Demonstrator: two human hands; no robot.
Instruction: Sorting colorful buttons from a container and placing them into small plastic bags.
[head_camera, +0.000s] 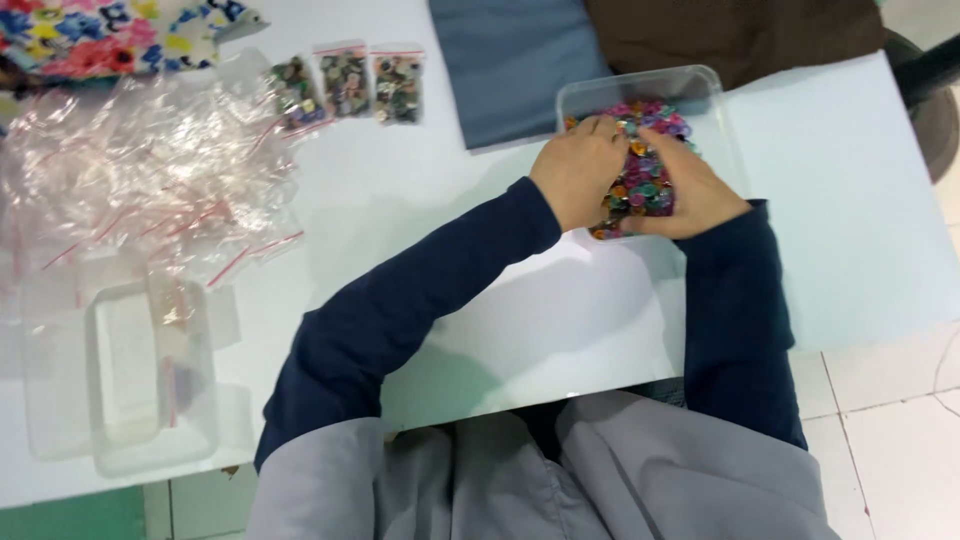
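Head view shows your left hand (577, 168) and right hand (690, 185), fingers curled, cupped together over a heap of small, shiny, multicoloured buttons (645, 190) in the clear plastic tray (690, 80) at upper right, while three filled bags (348, 85) lie at upper left.

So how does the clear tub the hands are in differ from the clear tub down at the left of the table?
The tub by the hands holds a heap of small colourful pieces; the left tub holds almost nothing, perhaps a small bag or two. Both the left hand and right hand reach into the first; nobody touches the left one. The left one appears to be two tubs nested. Both are clear rectangular plastic.
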